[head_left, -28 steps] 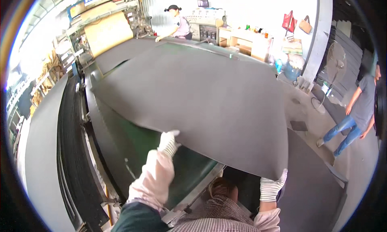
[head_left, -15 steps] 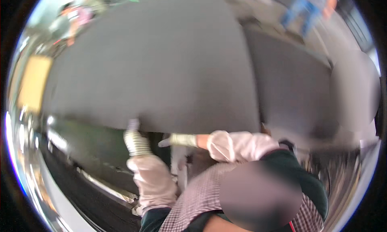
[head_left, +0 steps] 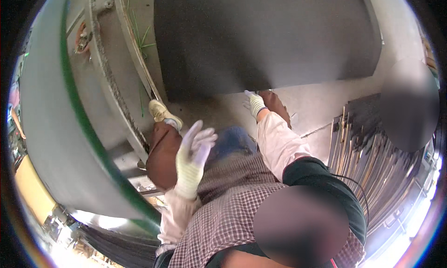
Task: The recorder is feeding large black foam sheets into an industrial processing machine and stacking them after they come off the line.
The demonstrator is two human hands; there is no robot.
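My left hand (head_left: 193,158), in a pale knitted glove with lilac fingers, is raised in front of my body with its fingers apart and nothing in them. My right hand (head_left: 254,102), gloved alike, reaches down to the near edge of a large black sheet (head_left: 270,40). Its fingers are curled at that edge; their far side is hidden. The sheet lies low in front of me, over the concrete floor.
To my left stands a table with a grey top (head_left: 51,114) and a green edge. Metal rails (head_left: 114,81) run beside my left shoe (head_left: 165,113). Many thin dark sheets (head_left: 372,151) stand at the right. A yellow block (head_left: 35,189) is far left.
The view has swung right and down, from the grey tabletop to the black sheet low down. My left hand has left the tabletop's edge; my right hand has reached out to the sheet.
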